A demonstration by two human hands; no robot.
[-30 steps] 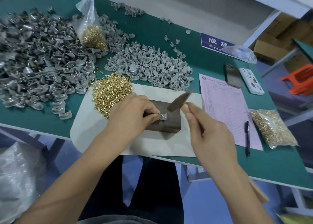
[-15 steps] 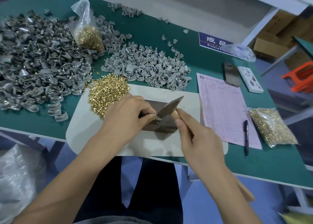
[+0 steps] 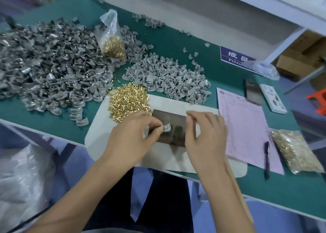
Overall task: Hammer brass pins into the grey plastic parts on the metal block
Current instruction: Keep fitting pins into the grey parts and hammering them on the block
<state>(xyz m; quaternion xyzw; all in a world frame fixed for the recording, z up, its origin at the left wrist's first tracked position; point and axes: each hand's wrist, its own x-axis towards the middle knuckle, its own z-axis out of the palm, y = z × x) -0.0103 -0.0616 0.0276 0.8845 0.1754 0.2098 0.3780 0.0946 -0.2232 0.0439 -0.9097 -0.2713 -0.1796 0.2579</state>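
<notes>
A dark metal block (image 3: 169, 117) lies on a white mat (image 3: 98, 128) at the table's near edge. My left hand (image 3: 134, 135) pinches a small grey plastic part (image 3: 166, 127) and holds it on the block's left side. My right hand (image 3: 206, 139) is low over the block's right half, fingers curled round a wooden hammer handle (image 3: 236, 185) that runs back under my wrist. The hammer head is hidden by that hand. A loose heap of brass pins (image 3: 128, 100) sits just left of the block.
Grey parts lie in a pile (image 3: 167, 75) behind the mat and a larger heap (image 3: 44, 65) to the left, beside a bag of pins (image 3: 112, 45). On the right are a pink form (image 3: 247, 123), pen (image 3: 267, 158), phone (image 3: 253, 91) and a second bag of pins (image 3: 296, 149).
The hammer came down from its raised position, and its head is now out of sight under my right hand. My left hand stayed at the part on the block.
</notes>
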